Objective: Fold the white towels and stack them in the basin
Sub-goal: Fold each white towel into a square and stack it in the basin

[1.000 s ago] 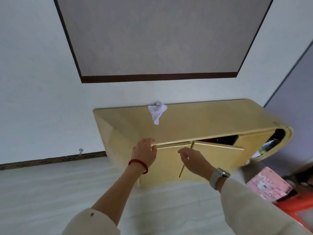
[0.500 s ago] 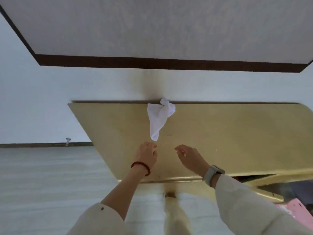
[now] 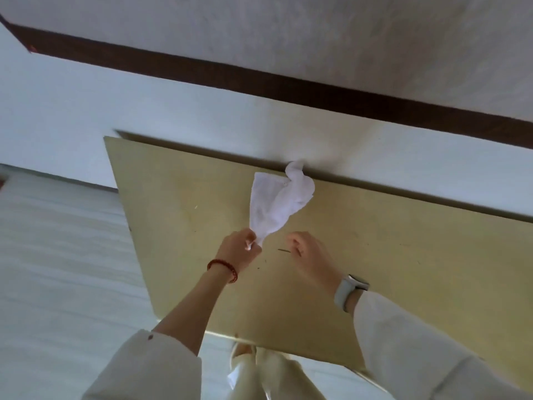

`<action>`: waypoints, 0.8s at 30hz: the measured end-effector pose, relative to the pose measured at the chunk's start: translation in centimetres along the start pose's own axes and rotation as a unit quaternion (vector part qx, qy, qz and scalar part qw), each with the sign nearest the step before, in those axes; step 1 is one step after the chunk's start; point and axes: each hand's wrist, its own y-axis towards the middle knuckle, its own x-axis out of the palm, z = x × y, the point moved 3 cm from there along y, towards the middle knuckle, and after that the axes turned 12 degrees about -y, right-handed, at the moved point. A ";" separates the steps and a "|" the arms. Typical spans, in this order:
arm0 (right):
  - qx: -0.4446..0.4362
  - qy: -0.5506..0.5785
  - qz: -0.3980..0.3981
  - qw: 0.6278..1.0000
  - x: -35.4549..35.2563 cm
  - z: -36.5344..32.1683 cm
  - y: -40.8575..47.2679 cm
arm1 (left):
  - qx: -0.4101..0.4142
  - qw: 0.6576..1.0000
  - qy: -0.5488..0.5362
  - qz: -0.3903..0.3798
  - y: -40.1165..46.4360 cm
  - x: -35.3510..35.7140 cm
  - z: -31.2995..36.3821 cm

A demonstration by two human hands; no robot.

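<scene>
A crumpled white towel point(image 3: 277, 202) lies on the yellow cabinet top point(image 3: 375, 249), its far end bunched against the wall. My left hand point(image 3: 240, 251), with a red bead bracelet on the wrist, pinches the towel's near pointed corner. My right hand point(image 3: 310, 256), with a watch on the wrist, hovers just right of that corner over the cabinet top, fingers loosely curled and holding nothing. No basin is in view.
The cabinet stands against a white wall point(image 3: 173, 111) with a dark-framed panel point(image 3: 288, 90) above. Pale floor point(image 3: 57, 269) spreads to the left. My legs and feet point(image 3: 248, 368) show below the cabinet's front edge.
I have stepped up to the cabinet and the view now looks down on its top. My left hand reached forward and took hold of the towel's near corner; my right hand moved alongside.
</scene>
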 end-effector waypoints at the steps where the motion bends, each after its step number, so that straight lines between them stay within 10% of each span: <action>1: -0.024 -0.005 0.003 1.000 -0.4 -0.7 0.2 | 0.010 0.999 -0.037 0.011 -0.3 -0.9 1.1; 11: -0.143 0.124 0.150 0.970 -6.7 -9.6 -1.8 | 0.182 0.966 -0.181 0.004 -7.2 -10.6 12.3; 24: -0.123 0.171 0.119 0.970 -7.8 -11.5 -7.4 | 0.256 0.938 -0.181 0.145 -13.4 -14.3 12.5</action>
